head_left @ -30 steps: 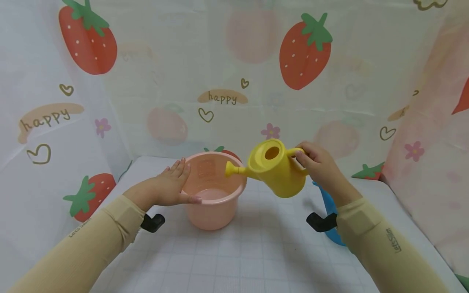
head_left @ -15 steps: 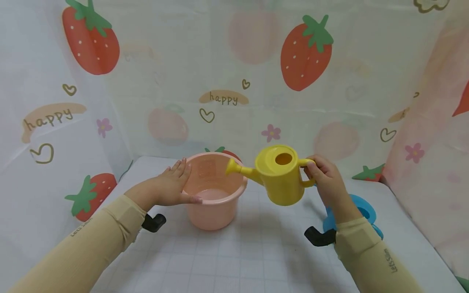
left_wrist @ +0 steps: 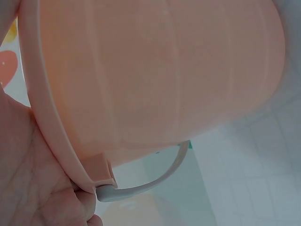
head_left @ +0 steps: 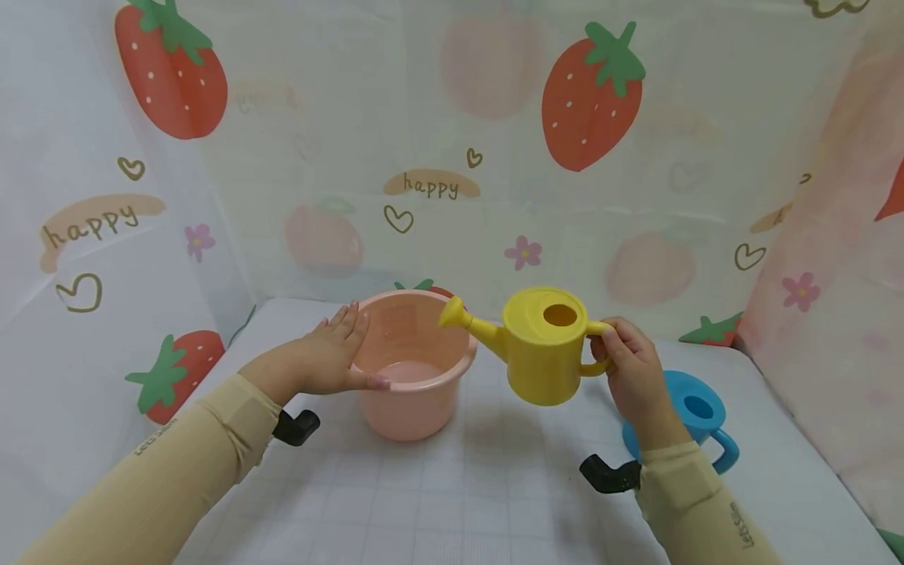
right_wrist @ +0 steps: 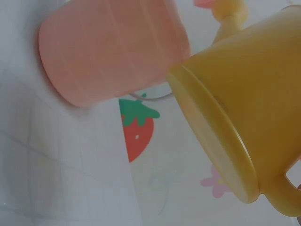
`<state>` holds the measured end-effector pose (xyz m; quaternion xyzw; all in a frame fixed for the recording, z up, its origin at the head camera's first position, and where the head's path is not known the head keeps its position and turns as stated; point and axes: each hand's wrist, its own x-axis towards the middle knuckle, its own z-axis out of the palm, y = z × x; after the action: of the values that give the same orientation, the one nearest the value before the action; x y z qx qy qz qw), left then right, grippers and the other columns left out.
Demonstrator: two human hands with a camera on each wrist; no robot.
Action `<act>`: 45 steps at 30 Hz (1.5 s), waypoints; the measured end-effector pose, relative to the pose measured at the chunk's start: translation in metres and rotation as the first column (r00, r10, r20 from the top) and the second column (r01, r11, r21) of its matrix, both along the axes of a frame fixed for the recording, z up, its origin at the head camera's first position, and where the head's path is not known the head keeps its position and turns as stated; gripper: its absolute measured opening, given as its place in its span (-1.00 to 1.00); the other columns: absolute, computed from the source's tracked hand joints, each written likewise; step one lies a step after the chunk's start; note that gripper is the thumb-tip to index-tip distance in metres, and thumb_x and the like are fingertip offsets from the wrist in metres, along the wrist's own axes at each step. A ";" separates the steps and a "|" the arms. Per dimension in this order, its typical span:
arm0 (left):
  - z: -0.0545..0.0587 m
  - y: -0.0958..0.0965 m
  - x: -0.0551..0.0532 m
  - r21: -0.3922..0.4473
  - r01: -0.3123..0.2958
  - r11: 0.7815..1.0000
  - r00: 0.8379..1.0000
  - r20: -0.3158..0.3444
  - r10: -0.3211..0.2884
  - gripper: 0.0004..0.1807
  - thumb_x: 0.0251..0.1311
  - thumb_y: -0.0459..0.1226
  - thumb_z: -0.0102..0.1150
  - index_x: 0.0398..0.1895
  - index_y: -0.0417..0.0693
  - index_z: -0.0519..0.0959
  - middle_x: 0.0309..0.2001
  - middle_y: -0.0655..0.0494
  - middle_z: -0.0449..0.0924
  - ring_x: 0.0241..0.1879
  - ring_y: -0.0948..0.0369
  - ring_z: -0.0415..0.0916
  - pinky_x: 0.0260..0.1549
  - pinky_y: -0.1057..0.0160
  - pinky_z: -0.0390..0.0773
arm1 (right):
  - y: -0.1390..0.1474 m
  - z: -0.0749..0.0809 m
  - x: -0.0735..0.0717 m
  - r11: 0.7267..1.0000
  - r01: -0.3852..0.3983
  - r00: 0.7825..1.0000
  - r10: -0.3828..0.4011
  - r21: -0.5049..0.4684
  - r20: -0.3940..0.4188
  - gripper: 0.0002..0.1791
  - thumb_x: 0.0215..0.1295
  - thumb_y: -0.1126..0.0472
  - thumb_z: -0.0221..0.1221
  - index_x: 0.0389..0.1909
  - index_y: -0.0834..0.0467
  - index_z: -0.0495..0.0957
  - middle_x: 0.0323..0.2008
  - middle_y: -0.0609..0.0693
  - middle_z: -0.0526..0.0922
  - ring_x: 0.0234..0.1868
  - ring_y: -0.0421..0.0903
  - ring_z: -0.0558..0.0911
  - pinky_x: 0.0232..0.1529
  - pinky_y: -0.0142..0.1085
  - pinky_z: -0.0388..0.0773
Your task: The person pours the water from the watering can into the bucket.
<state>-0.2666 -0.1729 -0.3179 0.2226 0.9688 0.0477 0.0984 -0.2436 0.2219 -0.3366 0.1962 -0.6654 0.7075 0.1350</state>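
A pink bucket [head_left: 410,408] stands upright on the table, with its thin pale handle [left_wrist: 155,182] hanging at the side in the left wrist view. My left hand [head_left: 318,359] rests on the bucket's left rim, fingers straight and thumb along the near edge. With my right hand [head_left: 636,377] I grip the handle of a yellow watering can [head_left: 544,365], held nearly upright above the table. Its spout tip [head_left: 453,313] overlaps the bucket's right rim in the head view. The can's underside [right_wrist: 218,141] shows in the right wrist view.
A blue watering can [head_left: 695,412] stands on the table at the right, partly hidden behind my right hand and wrist. The white table [head_left: 438,502] has a faint grid pattern. A strawberry-printed sheet [head_left: 424,94] encloses the back and sides.
My right hand has moved down and right, tilting the yellow watering can back from spout-down to nearly upright. More of the blue watering can shows. The left hand has stayed on the bucket.
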 end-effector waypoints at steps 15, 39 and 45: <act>0.002 0.001 0.002 -0.001 -0.008 1.000 1.000 0.011 0.008 0.37 -0.20 0.54 -0.23 0.38 -0.36 -0.26 0.39 -0.32 -0.46 0.38 -0.13 -0.45 0.28 -0.15 -0.21 | 0.018 -0.009 0.006 0.995 0.100 0.994 -0.098 -0.025 0.049 -0.71 0.41 0.09 -0.10 -0.24 0.20 0.50 -0.41 -0.01 0.36 -0.30 -0.10 0.33 -0.21 -0.41 0.37; 0.004 0.002 0.003 0.001 -0.005 1.000 1.000 0.013 0.005 0.35 -0.18 0.53 -0.22 0.38 -0.37 -0.25 0.39 -0.32 -0.46 0.38 -0.14 -0.45 0.28 -0.16 -0.21 | 0.033 -0.039 0.019 0.943 0.326 0.915 -0.333 0.069 0.228 -0.66 0.38 0.01 -0.09 -0.23 0.24 0.43 -0.39 -0.04 0.33 -0.20 -0.10 0.30 -0.15 -0.48 0.32; 0.003 0.002 0.003 0.002 -0.012 1.000 1.000 0.021 0.012 0.33 -0.15 0.52 -0.20 0.39 -0.37 -0.25 0.39 -0.31 -0.46 0.38 -0.13 -0.45 0.28 -0.15 -0.20 | 0.032 -0.055 0.021 0.941 0.323 0.897 -0.337 0.097 0.285 -0.51 0.38 -0.05 -0.11 -0.15 0.39 0.35 -0.39 -0.05 0.33 -0.20 -0.10 0.30 -0.13 -0.43 0.30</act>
<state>-0.2633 -0.1712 -0.3145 0.2165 0.9689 0.0514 0.1080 -0.2226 0.2542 -0.3912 -0.0250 -0.7181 0.6798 0.1468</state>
